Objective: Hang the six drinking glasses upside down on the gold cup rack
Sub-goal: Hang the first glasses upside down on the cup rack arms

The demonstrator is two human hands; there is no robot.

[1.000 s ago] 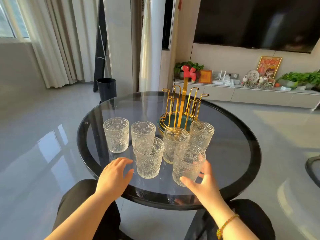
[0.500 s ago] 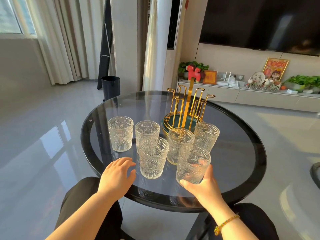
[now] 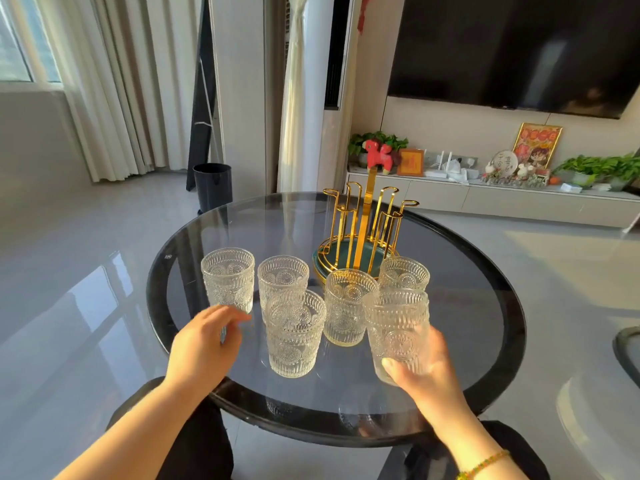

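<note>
Gripping the nearest glass [image 3: 398, 334] near the table [image 3: 512, 306] edge, right hand [image 3: 424, 379] fingers wrapped; left hand [image 3: 204, 344] loosely curled, empty.

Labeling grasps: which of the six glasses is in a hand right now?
The front-right glass: the right hand is wrapped around its lower part. The other five stand ungripped on the table; the left hand holds none.

Bare forearms, black trousers [image 3: 194, 441], beaded bracelet [image 3: 485, 463] on right wrist.
</note>
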